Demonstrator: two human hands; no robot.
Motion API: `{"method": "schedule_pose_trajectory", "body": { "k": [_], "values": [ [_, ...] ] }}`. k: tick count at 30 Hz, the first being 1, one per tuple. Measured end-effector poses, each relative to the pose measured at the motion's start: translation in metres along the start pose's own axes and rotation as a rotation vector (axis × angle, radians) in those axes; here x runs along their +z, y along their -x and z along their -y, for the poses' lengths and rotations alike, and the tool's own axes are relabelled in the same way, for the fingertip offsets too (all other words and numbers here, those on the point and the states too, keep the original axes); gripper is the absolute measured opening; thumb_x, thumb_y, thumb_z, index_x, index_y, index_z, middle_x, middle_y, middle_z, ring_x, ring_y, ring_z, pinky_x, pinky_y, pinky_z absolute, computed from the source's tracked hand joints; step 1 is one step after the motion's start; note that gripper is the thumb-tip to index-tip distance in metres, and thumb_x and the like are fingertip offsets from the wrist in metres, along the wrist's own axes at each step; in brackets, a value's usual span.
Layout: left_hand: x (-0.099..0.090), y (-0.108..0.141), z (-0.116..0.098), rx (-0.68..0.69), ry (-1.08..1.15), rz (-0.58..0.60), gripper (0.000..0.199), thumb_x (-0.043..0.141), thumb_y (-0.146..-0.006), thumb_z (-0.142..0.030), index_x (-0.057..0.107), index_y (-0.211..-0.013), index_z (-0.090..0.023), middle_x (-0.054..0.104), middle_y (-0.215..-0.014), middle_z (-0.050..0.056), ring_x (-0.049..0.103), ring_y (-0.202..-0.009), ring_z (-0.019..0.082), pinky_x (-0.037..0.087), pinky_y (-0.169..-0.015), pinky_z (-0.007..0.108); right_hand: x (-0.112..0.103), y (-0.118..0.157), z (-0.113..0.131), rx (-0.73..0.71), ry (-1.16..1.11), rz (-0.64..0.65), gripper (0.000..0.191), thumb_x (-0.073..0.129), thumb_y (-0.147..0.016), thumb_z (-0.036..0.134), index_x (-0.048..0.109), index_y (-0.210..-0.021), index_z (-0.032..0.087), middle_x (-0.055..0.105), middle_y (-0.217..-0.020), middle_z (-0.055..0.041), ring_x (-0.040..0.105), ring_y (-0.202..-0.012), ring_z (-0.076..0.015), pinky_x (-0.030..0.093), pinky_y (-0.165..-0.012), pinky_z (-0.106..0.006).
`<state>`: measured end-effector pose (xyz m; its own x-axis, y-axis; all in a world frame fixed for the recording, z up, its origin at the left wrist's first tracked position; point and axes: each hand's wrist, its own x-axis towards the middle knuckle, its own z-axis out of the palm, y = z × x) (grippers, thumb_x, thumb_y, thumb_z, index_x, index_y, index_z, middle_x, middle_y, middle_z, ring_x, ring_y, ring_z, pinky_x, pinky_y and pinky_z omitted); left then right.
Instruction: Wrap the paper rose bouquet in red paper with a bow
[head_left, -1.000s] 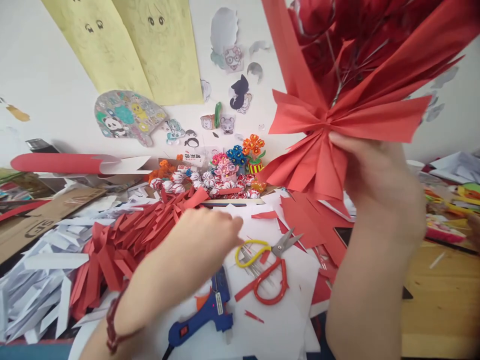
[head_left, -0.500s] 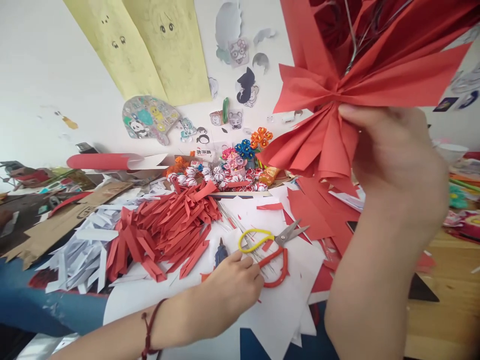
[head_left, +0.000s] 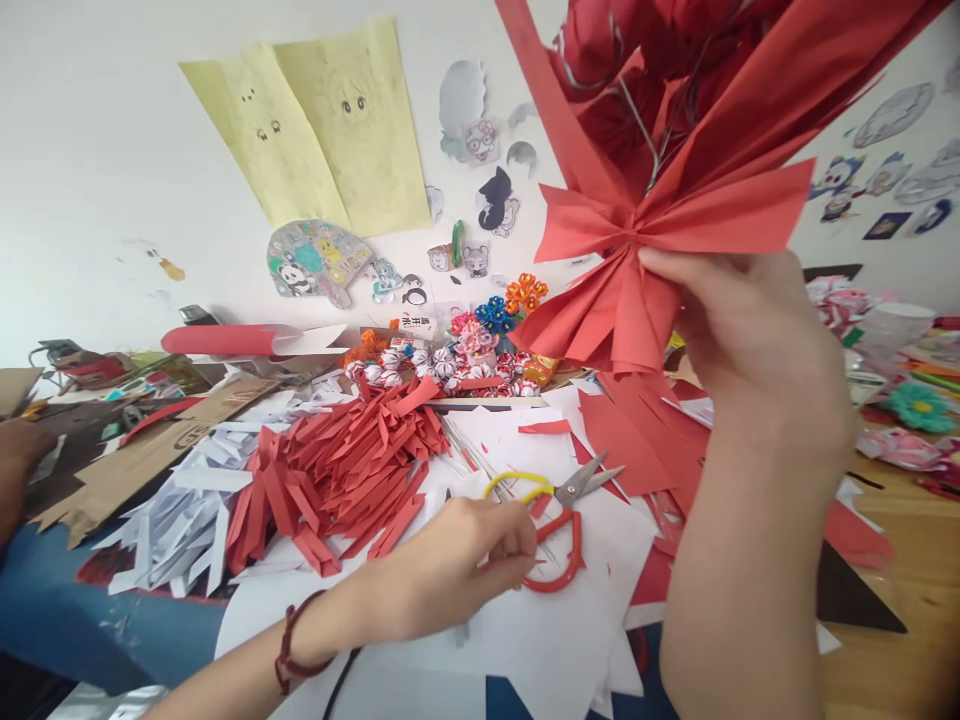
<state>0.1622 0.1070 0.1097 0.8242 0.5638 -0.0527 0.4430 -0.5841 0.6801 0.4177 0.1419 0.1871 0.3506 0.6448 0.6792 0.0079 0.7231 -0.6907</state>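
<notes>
My right hand [head_left: 757,330] is raised at the right, thumb and fingers pinching the gathered waist of a red paper bouquet [head_left: 622,240]. Its pleated wrapping fans out above and below, with red flowers and wire stems inside. My left hand [head_left: 465,560], with a dark red bracelet [head_left: 289,640] at the wrist, is low over white paper [head_left: 555,640], its fingers curled closed. What it holds is hidden; a dark tip shows just above it and a cable below. Beside its fingertips lie open scissors [head_left: 574,490] with yellow and red handles.
Red folded strips [head_left: 337,460] and white strips [head_left: 180,510] are piled at the left. Red sheets [head_left: 637,430] lie at the right. Candies and small flowers [head_left: 495,320] stand at the back. Another person's hand [head_left: 22,460] is at the left edge.
The view has shifted, and the bouquet and my right hand appear lower and further left. My left hand's fingers have curled over the dark-tipped tool seen before. Another person's hand has appeared.
</notes>
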Motion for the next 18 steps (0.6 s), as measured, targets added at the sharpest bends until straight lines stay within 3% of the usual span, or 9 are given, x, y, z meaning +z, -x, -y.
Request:
{"method": "schedule_pose_trajectory", "body": {
  "k": [2, 5, 9, 12, 15, 18],
  "values": [
    [-0.006, -0.005, 0.003, -0.046, 0.227, -0.056, 0.008, 0.058, -0.094, -0.025, 0.061, -0.091, -0.018, 0.063, -0.071, -0.001, 0.055, -0.063, 0.011, 0.042, -0.061, 0.021, 0.002, -0.001, -0.001, 0.018, 0.006, -0.014, 0.010, 0.078, -0.078, 0.019, 0.077, -0.088, 0.020, 0.076, -0.100, -0.0012, 0.068, -0.109, -0.0226, 0.055, -0.083, -0.031],
    [-0.012, -0.012, 0.010, -0.025, 0.401, -0.127, 0.014, 0.063, -0.091, -0.029, 0.065, -0.097, -0.016, 0.069, -0.079, 0.003, 0.062, -0.072, 0.014, 0.047, -0.067, 0.024, 0.003, -0.001, -0.002, 0.032, -0.006, -0.048, 0.024, 0.081, -0.073, 0.018, 0.077, -0.096, 0.023, 0.076, -0.101, -0.0003, 0.069, -0.103, -0.0213, 0.056, -0.080, -0.029],
    [-0.016, -0.016, 0.016, 0.018, 0.513, -0.177, 0.019, 0.066, -0.090, -0.029, 0.065, -0.102, -0.015, 0.071, -0.086, 0.007, 0.065, -0.078, 0.017, 0.051, -0.072, 0.027, 0.003, -0.002, -0.005, 0.055, 0.031, -0.058, 0.019, 0.083, -0.072, 0.023, 0.078, -0.090, 0.022, 0.076, -0.100, -0.0017, 0.068, -0.104, -0.0228, 0.056, -0.078, -0.028],
    [-0.016, -0.016, 0.018, 0.025, 0.584, -0.207, 0.015, 0.069, -0.088, -0.028, 0.064, -0.095, -0.015, 0.071, -0.084, 0.006, 0.065, -0.074, 0.015, 0.051, -0.069, 0.025, 0.004, -0.001, -0.006, 0.061, 0.057, -0.055, 0.017, 0.083, -0.073, 0.027, 0.078, -0.088, 0.020, 0.075, -0.100, -0.0034, 0.068, -0.105, -0.0236, 0.055, -0.078, -0.028],
    [-0.015, -0.015, 0.021, 0.031, 0.585, -0.241, 0.015, 0.070, -0.087, -0.029, 0.068, -0.091, -0.015, 0.072, -0.086, 0.007, 0.065, -0.076, 0.016, 0.051, -0.070, 0.025, 0.006, 0.000, -0.006, 0.055, 0.061, -0.041, 0.015, 0.083, -0.074, 0.028, 0.079, -0.086, 0.020, 0.075, -0.100, -0.0034, 0.067, -0.105, -0.0224, 0.054, -0.079, -0.026],
    [-0.014, -0.015, 0.024, 0.020, 0.536, -0.265, 0.021, 0.068, -0.089, -0.032, 0.075, -0.099, -0.015, 0.074, -0.095, 0.009, 0.065, -0.081, 0.017, 0.052, -0.072, 0.026, 0.008, 0.002, -0.004, 0.081, 0.087, -0.055, 0.015, 0.084, -0.073, 0.030, 0.079, -0.084, 0.021, 0.075, -0.100, -0.0024, 0.068, -0.099, -0.0215, 0.054, -0.072, -0.024]
  ]
}}
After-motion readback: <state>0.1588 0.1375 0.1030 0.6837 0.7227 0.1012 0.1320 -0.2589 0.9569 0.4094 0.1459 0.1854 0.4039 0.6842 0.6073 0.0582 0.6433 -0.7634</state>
